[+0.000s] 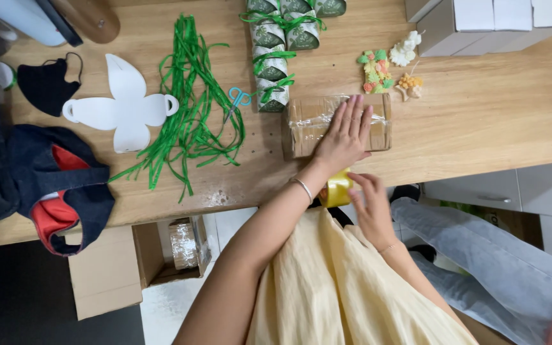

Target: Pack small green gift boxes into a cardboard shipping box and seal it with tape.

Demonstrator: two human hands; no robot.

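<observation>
Head view, left hand (pixel 346 135): lies flat and open, fingers spread and straight, palm down on the top of a brown box wrapped in clear film (pixel 308 131); a thin bracelet sits on the wrist.
Head view, right hand (pixel 372 204): at the near edge of the bench (pixel 480 121), fingers loosely curled and touching a yellow roll of tape (pixel 335 190); whether it fully grips the roll I cannot tell.
Wrapped box: rests on the bench close to its near edge, just in front of the person.
Yellow roll: just below the box, at the bench edge, partly hidden by the left wrist.
Beyond the box: small coloured decorations (pixel 378 70), and a row of green-and-white packets tied with green ribbon (pixel 275 48).
Left of the box: blue-handled scissors (pixel 237 99), a heap of loose green ribbon strips (pixel 186 108), a flat white cut-out box blank (pixel 122 105), a black face mask (pixel 46 83).
Far right corner: white boxes (pixel 480 19).
Floor: an open cardboard carton (pixel 142 262) holding another film-wrapped parcel.
</observation>
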